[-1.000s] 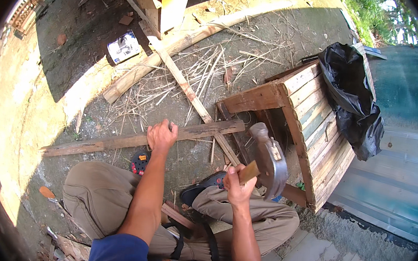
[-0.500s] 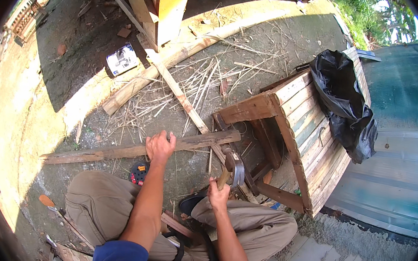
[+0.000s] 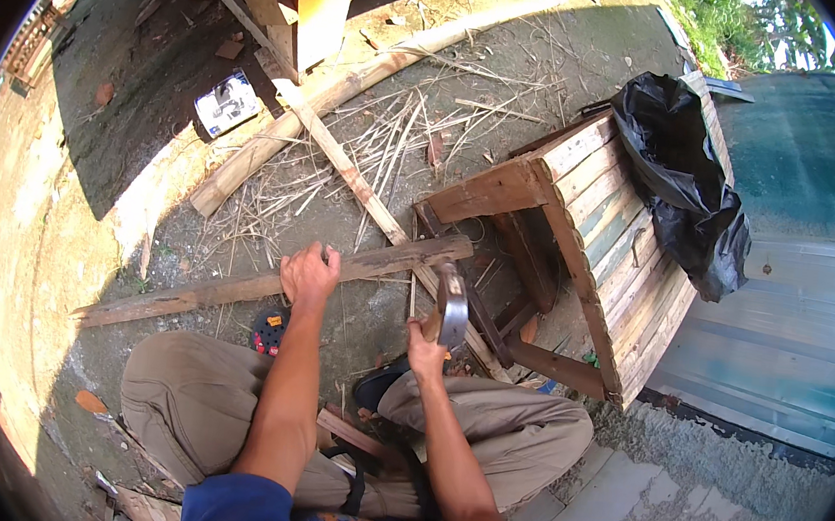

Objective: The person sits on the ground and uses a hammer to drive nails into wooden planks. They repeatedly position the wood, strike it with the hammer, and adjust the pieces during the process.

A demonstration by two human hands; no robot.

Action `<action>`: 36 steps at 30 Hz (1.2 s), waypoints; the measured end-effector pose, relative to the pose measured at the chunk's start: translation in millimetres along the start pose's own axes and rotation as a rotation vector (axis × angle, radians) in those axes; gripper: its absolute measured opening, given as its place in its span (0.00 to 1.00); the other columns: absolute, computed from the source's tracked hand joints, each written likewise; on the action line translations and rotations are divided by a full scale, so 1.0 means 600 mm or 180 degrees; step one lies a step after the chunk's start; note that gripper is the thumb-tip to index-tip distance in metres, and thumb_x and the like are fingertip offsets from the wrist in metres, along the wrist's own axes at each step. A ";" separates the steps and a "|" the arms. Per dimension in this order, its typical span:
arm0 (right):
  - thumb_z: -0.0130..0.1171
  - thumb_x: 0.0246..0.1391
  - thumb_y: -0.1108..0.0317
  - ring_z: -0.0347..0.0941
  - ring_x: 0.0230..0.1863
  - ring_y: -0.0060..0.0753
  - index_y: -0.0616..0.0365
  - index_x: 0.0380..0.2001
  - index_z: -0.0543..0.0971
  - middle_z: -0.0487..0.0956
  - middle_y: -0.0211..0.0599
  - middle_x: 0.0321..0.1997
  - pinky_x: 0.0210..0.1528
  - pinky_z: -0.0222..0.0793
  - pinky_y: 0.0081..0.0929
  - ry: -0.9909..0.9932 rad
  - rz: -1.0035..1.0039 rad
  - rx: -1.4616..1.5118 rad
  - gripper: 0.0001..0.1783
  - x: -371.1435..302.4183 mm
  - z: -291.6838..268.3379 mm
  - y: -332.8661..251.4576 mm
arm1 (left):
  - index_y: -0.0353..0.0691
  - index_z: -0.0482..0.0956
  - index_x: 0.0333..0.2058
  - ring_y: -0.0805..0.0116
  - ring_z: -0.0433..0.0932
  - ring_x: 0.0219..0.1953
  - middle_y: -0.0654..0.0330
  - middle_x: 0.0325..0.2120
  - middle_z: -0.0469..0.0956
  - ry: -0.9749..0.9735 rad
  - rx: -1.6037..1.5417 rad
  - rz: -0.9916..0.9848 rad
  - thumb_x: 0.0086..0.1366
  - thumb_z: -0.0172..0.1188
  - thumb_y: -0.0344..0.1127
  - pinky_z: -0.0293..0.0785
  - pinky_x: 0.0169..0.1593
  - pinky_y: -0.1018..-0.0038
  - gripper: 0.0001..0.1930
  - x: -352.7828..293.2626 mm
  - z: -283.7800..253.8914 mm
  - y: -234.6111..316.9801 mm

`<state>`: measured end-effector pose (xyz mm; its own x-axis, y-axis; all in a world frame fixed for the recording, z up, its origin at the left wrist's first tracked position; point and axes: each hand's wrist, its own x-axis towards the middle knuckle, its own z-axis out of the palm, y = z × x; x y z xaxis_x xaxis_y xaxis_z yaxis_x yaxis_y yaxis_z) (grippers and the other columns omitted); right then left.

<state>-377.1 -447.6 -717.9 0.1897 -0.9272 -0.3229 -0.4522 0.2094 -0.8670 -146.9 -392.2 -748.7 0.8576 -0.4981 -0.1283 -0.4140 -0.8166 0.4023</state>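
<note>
My left hand (image 3: 310, 274) is closed over a weathered wooden beam (image 3: 198, 297) that lies slantwise in front of my knees. In my right hand (image 3: 426, 350) is a claw hammer (image 3: 452, 311), its metal head raised close to the beam's right end. Most of the hammer's handle is hidden behind its head and my fingers. Near that end the beam crosses over a long, thin wood strip (image 3: 370, 202). Whether the hammer head touches the beam I cannot tell.
A slatted wooden bench-like piece (image 3: 620, 250) stands tilted at the right, a black plastic bag (image 3: 678, 165) draped on it. Behind the beam are scattered thin sticks (image 3: 387, 157), a thick pole (image 3: 245, 171) and a white-and-blue container (image 3: 226, 105). A corrugated metal sheet (image 3: 773, 325) edges the right.
My right hand has shifted the hammer slightly up and left, and its head now turns more toward me. My left hand keeps its place on the beam. The whole view has shifted a little.
</note>
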 end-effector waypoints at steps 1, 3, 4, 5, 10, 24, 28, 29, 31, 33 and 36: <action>0.67 0.58 0.64 0.66 0.18 0.21 0.59 0.23 0.74 0.69 0.26 0.15 0.22 0.60 0.27 -0.0411 0.0338 -0.0859 0.15 0.007 -0.005 0.072 | 0.41 0.81 0.29 0.52 0.83 0.35 0.48 0.28 0.84 -0.0071 0.0010 0.0016 0.64 0.52 0.49 0.69 0.48 0.59 0.18 -0.007 0.000 0.008; 0.66 0.58 0.60 0.67 0.18 0.21 0.59 0.20 0.74 0.72 0.28 0.15 0.22 0.62 0.28 -0.0405 0.0079 -0.0428 0.19 -0.009 -0.004 0.002 | 0.41 0.82 0.29 0.52 0.83 0.35 0.48 0.28 0.84 -0.0079 0.0107 -0.0131 0.63 0.53 0.49 0.69 0.48 0.59 0.18 0.008 0.007 -0.013; 0.65 0.59 0.56 0.67 0.19 0.22 0.59 0.18 0.75 0.72 0.28 0.15 0.24 0.63 0.30 -0.0494 0.0131 -0.0173 0.21 -0.024 -0.019 -0.066 | 0.41 0.81 0.29 0.52 0.83 0.35 0.48 0.28 0.84 0.0032 0.0110 -0.0131 0.63 0.53 0.48 0.69 0.48 0.59 0.17 0.026 0.009 -0.010; 0.65 0.60 0.57 0.66 0.17 0.19 0.57 0.19 0.73 0.71 0.26 0.15 0.20 0.60 0.26 -0.0582 0.0090 0.0200 0.21 -0.022 -0.035 -0.103 | 0.41 0.81 0.28 0.52 0.83 0.35 0.48 0.27 0.84 0.0040 0.0156 -0.0099 0.63 0.53 0.48 0.69 0.48 0.59 0.17 0.015 0.011 -0.012; 0.58 0.65 0.63 0.58 0.14 0.19 0.59 0.23 0.68 0.68 0.32 0.14 0.16 0.55 0.23 -0.1056 -0.2215 0.1681 0.18 -0.023 -0.108 -0.395 | 0.41 0.81 0.26 0.51 0.82 0.32 0.48 0.25 0.83 0.0160 0.0101 -0.0006 0.62 0.54 0.47 0.69 0.46 0.59 0.16 0.006 0.016 -0.019; 0.62 0.61 0.65 0.60 0.13 0.17 0.57 0.22 0.70 0.67 0.25 0.14 0.16 0.55 0.21 -0.0518 -0.0694 -0.0027 0.16 -0.006 -0.074 -0.191 | 0.41 0.80 0.25 0.51 0.82 0.32 0.50 0.26 0.83 0.0227 0.0161 -0.0008 0.62 0.54 0.46 0.70 0.46 0.59 0.15 -0.003 0.017 -0.024; 0.55 0.65 0.69 0.56 0.14 0.16 0.57 0.19 0.64 0.65 0.28 0.12 0.16 0.52 0.23 -0.1000 -0.2096 0.1298 0.19 -0.005 -0.135 -0.440 | 0.42 0.80 0.26 0.52 0.82 0.33 0.50 0.26 0.84 0.0168 0.0045 0.0014 0.62 0.54 0.47 0.70 0.47 0.59 0.15 0.008 0.019 -0.017; 0.53 0.65 0.70 0.56 0.14 0.17 0.58 0.19 0.64 0.65 0.29 0.12 0.16 0.52 0.23 -0.1025 -0.2387 0.1472 0.18 0.003 -0.134 -0.478 | 0.42 0.81 0.26 0.52 0.82 0.33 0.50 0.26 0.84 0.0150 0.0058 -0.0024 0.62 0.54 0.47 0.70 0.47 0.59 0.15 0.008 0.020 -0.020; 0.51 0.64 0.72 0.55 0.14 0.19 0.58 0.20 0.64 0.65 0.29 0.12 0.17 0.52 0.23 -0.1005 -0.2767 0.1686 0.16 0.012 -0.121 -0.493 | 0.42 0.81 0.27 0.52 0.82 0.34 0.50 0.26 0.83 0.0098 0.0084 -0.0085 0.62 0.54 0.48 0.70 0.48 0.59 0.16 0.010 0.021 -0.023; 0.49 0.63 0.72 0.55 0.14 0.20 0.59 0.20 0.64 0.65 0.29 0.12 0.17 0.52 0.22 -0.0940 -0.2946 0.1782 0.15 0.027 -0.088 -0.453 | 0.42 0.81 0.27 0.52 0.82 0.35 0.50 0.27 0.83 0.0095 0.0051 -0.0071 0.62 0.54 0.48 0.70 0.48 0.59 0.16 0.009 0.021 -0.023; 0.57 0.63 0.70 0.57 0.15 0.17 0.54 0.19 0.63 0.65 0.26 0.14 0.19 0.54 0.22 -0.0304 -0.1481 0.0510 0.20 0.040 -0.038 -0.184 | 0.42 0.81 0.27 0.53 0.82 0.35 0.50 0.27 0.83 0.0134 0.0003 -0.0023 0.62 0.54 0.48 0.70 0.48 0.59 0.16 0.010 0.018 -0.016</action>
<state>-342.4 -500.0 -621.5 0.4218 -0.9027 0.0852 -0.1625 -0.1677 -0.9724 -141.3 -390.3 -763.0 0.8727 -0.4794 -0.0930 -0.4080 -0.8204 0.4006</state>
